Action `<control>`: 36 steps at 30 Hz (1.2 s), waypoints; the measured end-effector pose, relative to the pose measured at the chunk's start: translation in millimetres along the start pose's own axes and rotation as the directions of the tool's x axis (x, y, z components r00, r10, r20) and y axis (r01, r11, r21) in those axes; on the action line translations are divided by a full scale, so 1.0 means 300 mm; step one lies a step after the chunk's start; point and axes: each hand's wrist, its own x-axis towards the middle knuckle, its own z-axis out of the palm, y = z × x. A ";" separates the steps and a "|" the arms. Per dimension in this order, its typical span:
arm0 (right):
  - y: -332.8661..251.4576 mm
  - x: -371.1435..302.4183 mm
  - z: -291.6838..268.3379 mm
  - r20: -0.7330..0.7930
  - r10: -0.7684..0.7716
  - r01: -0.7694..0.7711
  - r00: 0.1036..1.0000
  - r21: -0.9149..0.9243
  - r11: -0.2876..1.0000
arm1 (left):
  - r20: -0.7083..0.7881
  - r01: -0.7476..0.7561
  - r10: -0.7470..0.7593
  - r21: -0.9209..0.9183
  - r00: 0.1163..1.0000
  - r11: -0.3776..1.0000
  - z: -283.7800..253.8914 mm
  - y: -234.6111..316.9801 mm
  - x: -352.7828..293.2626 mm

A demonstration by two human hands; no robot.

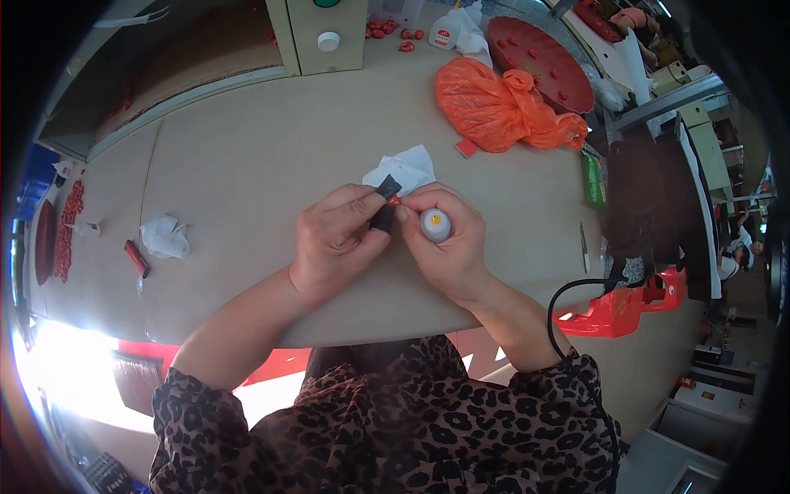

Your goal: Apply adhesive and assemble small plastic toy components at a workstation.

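My left hand (331,243) is closed in a pinch, with black wrapping on its thumb and a fingertip. Between those fingertips shows a small shiny red piece (394,201), mostly covered. Curled around a small white bottle (434,224) is my right hand (458,247); the bottle's round end with a yellow spot points up at me. The fingertips of both hands meet at the red piece, and the bottle's other end is hidden. Just beyond them lies a crumpled white tissue (414,165).
An orange plastic bag (485,103) and a red round tray (568,78) stand at the far right. Toward the right edge lies a thin knife-like tool (584,247). On the left are another tissue (164,237), a dark red stick (136,258) and rows of red pieces (69,230).
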 end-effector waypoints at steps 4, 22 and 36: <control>0.000 0.004 0.004 -0.014 0.042 -0.042 0.999 -0.019 0.999 | -0.015 0.064 -0.065 -0.060 0.998 0.996 -0.005 0.003 0.007; 0.004 0.003 -0.001 0.017 0.043 -0.042 0.999 -0.028 0.999 | -0.010 0.025 -0.026 -0.091 1.000 0.996 0.005 -0.025 -0.008; 0.001 0.002 -0.005 0.024 0.047 -0.046 0.999 -0.019 0.999 | -0.003 -0.038 0.038 0.029 0.999 0.999 0.006 -0.005 -0.001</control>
